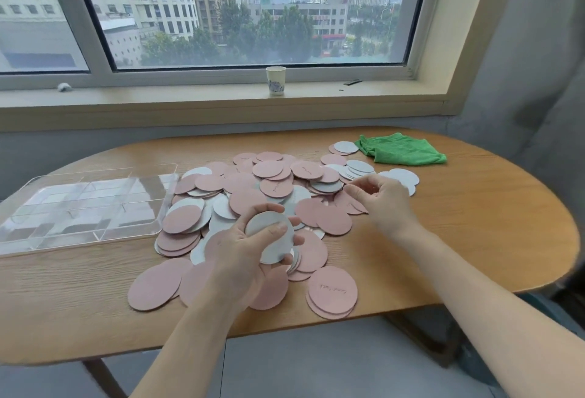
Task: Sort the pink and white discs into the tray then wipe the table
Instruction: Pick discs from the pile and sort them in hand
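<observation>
A wooden table (474,239) under a city-view window carries the whole job: a loose heap of pink discs (332,293) and white discs (361,166), several dozen in all and too overlapped to count exactly, with pink showing more often than white. To the left of the heap, just beside it, lies one clear divided tray (38,195), which appears to hold no discs, so the sorting looks barely begun. One green cloth (402,153) waits bunched at the far right of the table, untouched, for the wiping step. The left hand (250,252) has its fingers curled round a small stack of discs (269,236), white face up, held above the near side of the heap. The right hand (383,198) hovers over the heap's right edge with fingers bent inward; whether the tips pinch a disc cannot be told. The next move likely calls for picking more white discs onto the stack, then carrying it left to one compartment. A single paper cup (275,80) stands on the windowsill.
</observation>
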